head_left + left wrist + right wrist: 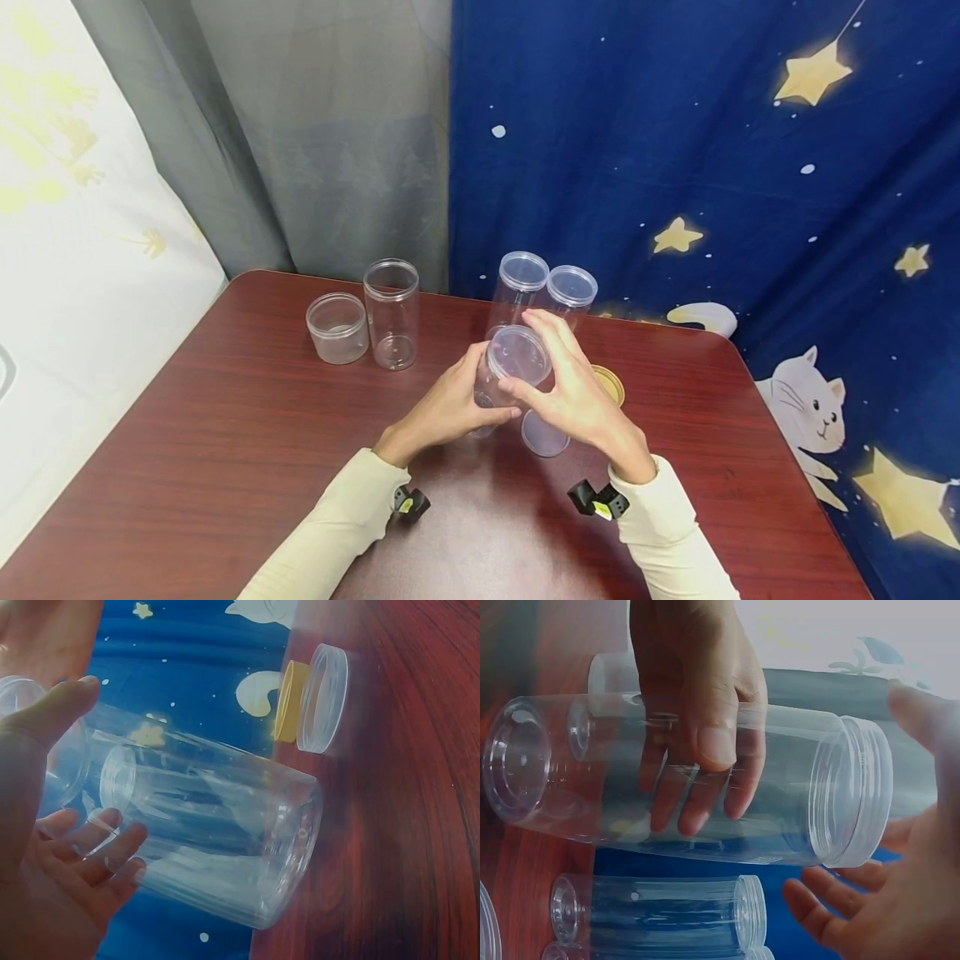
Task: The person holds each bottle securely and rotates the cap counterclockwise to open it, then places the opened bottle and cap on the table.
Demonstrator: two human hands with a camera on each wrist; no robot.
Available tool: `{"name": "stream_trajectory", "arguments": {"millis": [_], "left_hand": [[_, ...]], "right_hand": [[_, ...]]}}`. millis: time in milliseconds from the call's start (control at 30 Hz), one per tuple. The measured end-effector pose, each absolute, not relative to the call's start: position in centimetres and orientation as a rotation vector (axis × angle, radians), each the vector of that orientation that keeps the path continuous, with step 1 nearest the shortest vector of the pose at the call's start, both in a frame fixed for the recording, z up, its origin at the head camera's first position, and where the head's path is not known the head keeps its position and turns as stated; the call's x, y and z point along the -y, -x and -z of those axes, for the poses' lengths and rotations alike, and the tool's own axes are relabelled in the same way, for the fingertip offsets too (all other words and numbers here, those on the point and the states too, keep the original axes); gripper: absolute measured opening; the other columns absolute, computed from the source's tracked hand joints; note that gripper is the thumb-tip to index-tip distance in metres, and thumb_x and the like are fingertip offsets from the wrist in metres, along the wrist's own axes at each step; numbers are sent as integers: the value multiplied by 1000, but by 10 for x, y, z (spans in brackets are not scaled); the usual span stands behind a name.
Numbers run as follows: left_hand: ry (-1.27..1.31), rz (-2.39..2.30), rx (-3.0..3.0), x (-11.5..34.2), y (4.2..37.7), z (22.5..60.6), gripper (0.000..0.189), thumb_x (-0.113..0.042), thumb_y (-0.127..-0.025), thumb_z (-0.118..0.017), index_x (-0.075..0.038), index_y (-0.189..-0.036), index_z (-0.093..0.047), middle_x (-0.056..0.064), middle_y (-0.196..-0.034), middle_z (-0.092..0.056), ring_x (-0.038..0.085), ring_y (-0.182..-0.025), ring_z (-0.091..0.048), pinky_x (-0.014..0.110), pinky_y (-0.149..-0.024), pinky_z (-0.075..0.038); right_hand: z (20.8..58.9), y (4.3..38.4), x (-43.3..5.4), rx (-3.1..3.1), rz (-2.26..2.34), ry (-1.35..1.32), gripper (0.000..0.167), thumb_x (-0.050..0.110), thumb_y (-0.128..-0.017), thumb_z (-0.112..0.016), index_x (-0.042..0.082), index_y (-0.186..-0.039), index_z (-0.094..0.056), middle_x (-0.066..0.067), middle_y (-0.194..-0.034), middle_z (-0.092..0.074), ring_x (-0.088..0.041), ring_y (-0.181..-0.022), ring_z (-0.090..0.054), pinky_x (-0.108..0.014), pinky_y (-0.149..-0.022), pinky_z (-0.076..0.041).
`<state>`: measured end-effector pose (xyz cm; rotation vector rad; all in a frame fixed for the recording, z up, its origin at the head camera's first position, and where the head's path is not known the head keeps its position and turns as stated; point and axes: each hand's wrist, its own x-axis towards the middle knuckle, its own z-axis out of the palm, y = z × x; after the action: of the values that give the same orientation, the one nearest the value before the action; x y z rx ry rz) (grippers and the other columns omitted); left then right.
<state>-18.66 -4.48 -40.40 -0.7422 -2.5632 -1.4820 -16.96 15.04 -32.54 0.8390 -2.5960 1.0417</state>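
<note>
My left hand (444,407) grips a tall clear plastic jar (787,750) round its side, thumb in front and fingers behind, seen through the wall in the right wrist view. The jar leans above the table, topped by a translucent screw lid (517,354). Around that lid, my right hand (573,400) is spread with the thumb on the near side and fingers on the far side. In the right wrist view its thumb stands off the lid, while its fingertips (810,904) lie just below the lid's edge.
Two tall lidded jars (522,273) (572,286) stand behind the hands. A tall jar (392,312) and a short, wide jar (337,333) stand at the back left. A yellow lid (611,385) and clear lid (546,435) lie right of the held jar. Curtains (570,125) hang behind the table.
</note>
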Motion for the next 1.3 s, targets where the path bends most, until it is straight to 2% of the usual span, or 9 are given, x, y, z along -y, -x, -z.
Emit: {"name": "stream_trajectory", "arguments": {"millis": [267,467,933,1300], "left_hand": [[651,1400,2571,40,186,405,92,-39,-72,-88,-13,-144,-38,7,-130,-56,21,-115,-59,43,-98,-49],[637,1393,2574,40,184,404,93,-37,-72,-88,-11,-145,-36,8,-132,-55,23,-117,-58,43,-99,-49],[655,1427,2568,40,184,403,91,-33,-72,-87,-12,-145,-36,8,-132,-55,22,-118,-57,43,-100,-47],[663,1425,2578,40,184,404,92,-35,-73,-87,-12,-146,-35,8,-134,-54,22,-121,-56,43,-103,-46]], "right_hand": [[331,168,-146,2555,-879,-638,84,46,-74,-83,10,-141,-47,-10,-137,-45,-25,-124,-44,-45,-98,-44],[334,168,-141,2543,-849,-598,82,52,-73,-83,11,-136,-50,-10,-134,-46,-24,-120,-45,-44,-95,-46],[338,170,-139,2492,-863,-618,74,49,-77,-81,7,-131,-53,-8,-123,-55,-22,-113,-49,-41,-92,-45],[337,169,-139,2518,-879,-620,71,48,-78,-80,9,-132,-54,-7,-125,-54,-19,-113,-51,-39,-92,-48]]}}
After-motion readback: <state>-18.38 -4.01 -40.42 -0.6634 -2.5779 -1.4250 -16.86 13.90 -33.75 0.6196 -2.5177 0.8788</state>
